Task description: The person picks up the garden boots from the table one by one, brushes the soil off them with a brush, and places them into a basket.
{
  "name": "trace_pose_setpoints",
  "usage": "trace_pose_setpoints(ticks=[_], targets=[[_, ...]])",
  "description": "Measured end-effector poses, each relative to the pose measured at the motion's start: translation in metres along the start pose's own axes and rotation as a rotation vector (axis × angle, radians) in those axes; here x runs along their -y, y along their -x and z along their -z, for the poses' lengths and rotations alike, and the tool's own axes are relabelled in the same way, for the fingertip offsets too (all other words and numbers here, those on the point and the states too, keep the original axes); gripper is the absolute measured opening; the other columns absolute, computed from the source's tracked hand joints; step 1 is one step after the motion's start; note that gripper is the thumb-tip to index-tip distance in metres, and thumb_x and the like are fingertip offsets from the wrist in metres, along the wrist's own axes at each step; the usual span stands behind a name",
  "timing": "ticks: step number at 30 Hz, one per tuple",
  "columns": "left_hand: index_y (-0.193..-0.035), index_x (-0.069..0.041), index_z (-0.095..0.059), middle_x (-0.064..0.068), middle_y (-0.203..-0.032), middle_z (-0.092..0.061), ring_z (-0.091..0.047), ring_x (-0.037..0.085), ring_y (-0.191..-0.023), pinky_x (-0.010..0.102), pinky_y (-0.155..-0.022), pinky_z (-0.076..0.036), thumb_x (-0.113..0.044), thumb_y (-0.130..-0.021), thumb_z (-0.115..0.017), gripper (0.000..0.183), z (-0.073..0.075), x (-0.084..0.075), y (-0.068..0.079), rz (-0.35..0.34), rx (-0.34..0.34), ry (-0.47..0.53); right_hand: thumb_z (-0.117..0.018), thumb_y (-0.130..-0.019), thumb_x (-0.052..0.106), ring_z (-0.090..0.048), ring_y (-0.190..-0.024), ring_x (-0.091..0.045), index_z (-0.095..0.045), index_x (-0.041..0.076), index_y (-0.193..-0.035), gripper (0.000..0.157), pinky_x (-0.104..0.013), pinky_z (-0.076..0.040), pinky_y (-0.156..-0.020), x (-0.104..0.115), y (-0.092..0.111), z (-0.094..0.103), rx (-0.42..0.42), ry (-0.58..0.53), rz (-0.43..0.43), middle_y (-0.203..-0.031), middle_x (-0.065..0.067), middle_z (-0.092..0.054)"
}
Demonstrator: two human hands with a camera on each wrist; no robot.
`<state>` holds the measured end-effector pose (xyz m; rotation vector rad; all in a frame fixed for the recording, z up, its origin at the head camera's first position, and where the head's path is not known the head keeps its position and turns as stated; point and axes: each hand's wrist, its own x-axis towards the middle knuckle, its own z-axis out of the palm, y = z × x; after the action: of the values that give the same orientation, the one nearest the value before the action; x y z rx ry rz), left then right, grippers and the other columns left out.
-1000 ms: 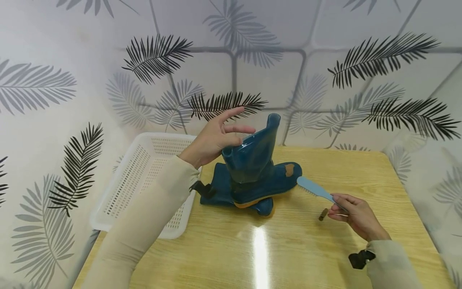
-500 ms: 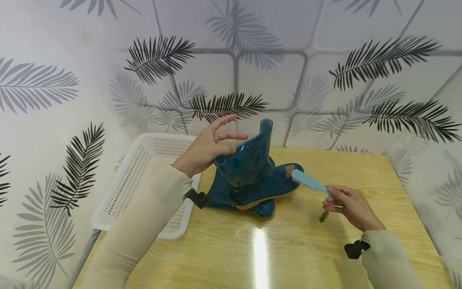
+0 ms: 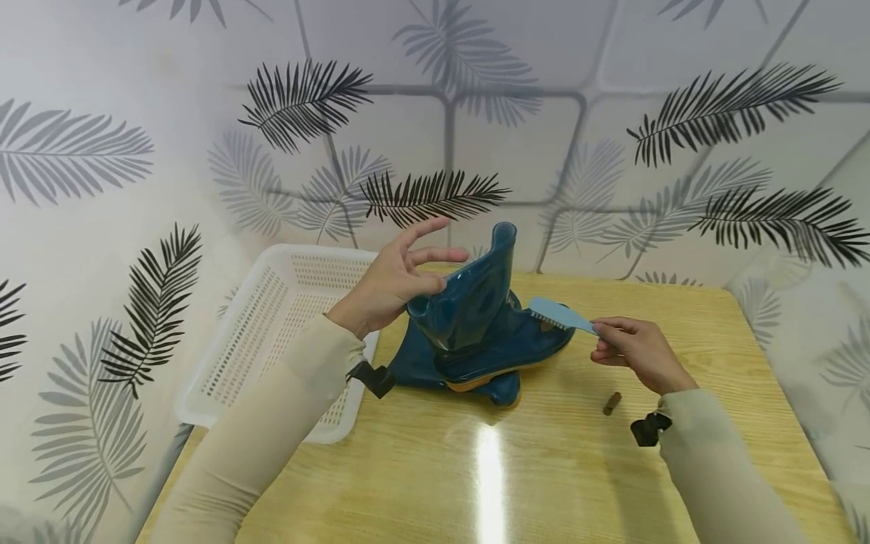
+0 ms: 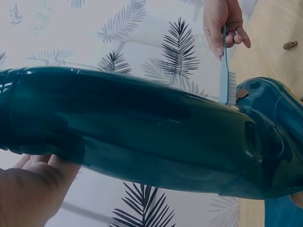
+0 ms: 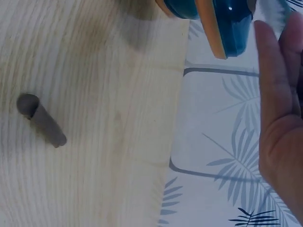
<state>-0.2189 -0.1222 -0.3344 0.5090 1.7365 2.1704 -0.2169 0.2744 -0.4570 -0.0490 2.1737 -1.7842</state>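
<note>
A shiny dark blue rain boot point(image 3: 469, 313) stands upright but tilted, its sole resting on a second blue rain boot point(image 3: 501, 388) that lies on its side. My left hand point(image 3: 393, 281) grips the top rim of the upper boot's shaft, thumb near the rim and some fingers spread. In the left wrist view the shaft point(image 4: 142, 132) fills the middle. My right hand point(image 3: 642, 351) holds a light blue brush point(image 3: 559, 311) by its handle. The brush's bristles sit on the boot's toe, over a brown patch that is mostly hidden.
A white perforated plastic basket point(image 3: 193, 393) stands to the left, partly behind the left arm. A small brown rolled piece point(image 3: 612, 403) lies on the wooden table point(image 3: 557, 468) below the right hand. A leaf-patterned covering point(image 3: 516, 151) rises behind the table.
My right hand has moved up and left, bringing the brush from beside the toe onto it. The left hand and upper boot's shaft shifted slightly left and down, then stayed nearly still.
</note>
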Motion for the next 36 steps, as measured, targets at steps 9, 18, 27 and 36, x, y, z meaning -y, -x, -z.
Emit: trace_pose_setpoints(ticks=[9,18,27,36], targets=[[-0.153,-0.014,-0.034,0.014,-0.125,-0.064,-0.052,0.011,-0.06,0.021,-0.055,-0.04,0.019,-0.088,-0.054,0.076,0.004,0.0,0.002,-0.014,-0.066,0.003,-0.053,-0.106,0.019,-0.072,-0.076,-0.016,-0.04,-0.016,-0.142,0.052,-0.034,-0.059,-0.078,0.001,0.012,0.011,-0.026,0.112,-0.035,-0.08,-0.004,-0.063],[-0.153,-0.015,-0.034,0.013,-0.123,-0.064,-0.057,0.014,-0.068,0.02,-0.055,-0.042,0.02,-0.088,-0.053,0.076,0.008,0.0,0.006,-0.004,-0.092,0.012,-0.057,-0.103,0.022,-0.072,-0.075,-0.016,-0.049,-0.014,-0.134,0.047,-0.033,-0.059,-0.075,0.005,0.015,0.018,-0.059,0.085,-0.01,-0.079,-0.003,-0.065],[-0.153,-0.014,-0.034,0.011,-0.12,-0.064,-0.058,0.014,-0.069,0.02,-0.056,-0.044,0.021,-0.087,-0.053,0.077,0.011,0.001,0.007,0.0,-0.104,0.026,-0.065,-0.099,0.023,-0.069,-0.073,-0.016,-0.068,0.014,-0.113,0.017,-0.036,-0.059,-0.077,0.007,0.005,0.009,-0.074,-0.173,0.072,-0.08,-0.003,-0.067],[-0.153,-0.015,-0.033,0.017,-0.125,-0.061,-0.051,0.012,-0.06,0.02,-0.054,-0.043,0.02,-0.086,-0.054,0.078,0.008,0.003,0.009,0.007,-0.09,0.034,-0.053,-0.105,0.021,-0.064,-0.063,-0.01,-0.042,-0.015,-0.14,0.051,-0.036,-0.059,-0.078,0.011,-0.006,-0.003,-0.016,0.083,-0.011,-0.074,-0.001,-0.061]])
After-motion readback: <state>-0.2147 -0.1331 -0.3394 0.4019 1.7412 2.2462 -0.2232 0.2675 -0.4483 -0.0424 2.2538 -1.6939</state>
